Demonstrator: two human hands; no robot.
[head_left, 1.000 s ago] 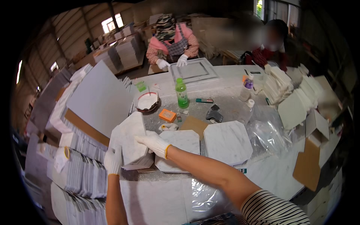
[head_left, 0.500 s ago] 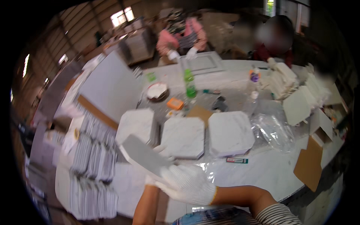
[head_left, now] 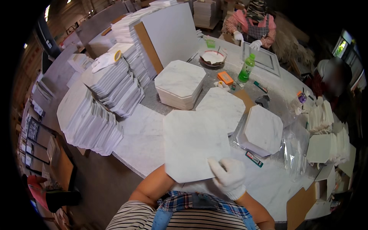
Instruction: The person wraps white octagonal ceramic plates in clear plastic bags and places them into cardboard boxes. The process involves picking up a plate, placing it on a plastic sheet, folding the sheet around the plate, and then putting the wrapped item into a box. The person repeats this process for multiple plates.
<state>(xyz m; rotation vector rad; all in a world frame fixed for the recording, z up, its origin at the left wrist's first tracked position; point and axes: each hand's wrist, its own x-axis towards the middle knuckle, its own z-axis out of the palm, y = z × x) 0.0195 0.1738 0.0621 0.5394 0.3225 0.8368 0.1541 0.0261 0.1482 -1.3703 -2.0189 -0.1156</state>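
A white marble tile (head_left: pixel 193 142) with clipped corners is held up in front of me, its pale face toward me. My right hand (head_left: pixel 230 176), in a white knit glove, grips its lower right edge, with fingertips on the face. My left forearm (head_left: pixel 155 184) passes behind the tile, which hides that hand and its fingers. Just beyond stand stacks of similar tiles: a tall left stack (head_left: pixel 180 76), a middle stack (head_left: pixel 224 107) partly covered by the held tile, and a right stack (head_left: pixel 262 128).
Rows of upright tiles (head_left: pixel 90 119) line the table's left side, near a large white panel (head_left: pixel 174 36). A green bottle (head_left: pixel 246 69), a bowl (head_left: pixel 213 57) and an orange box (head_left: pixel 225 78) lie beyond. Clear plastic (head_left: pixel 294 149) and cardboard (head_left: pixel 301 207) are at right. A co-worker (head_left: pixel 253 27) sits opposite.
The tile has turned from a steep tilt with its grey side showing to its pale broad face showing. My right hand has shifted to its lower edge. The view has swung left.
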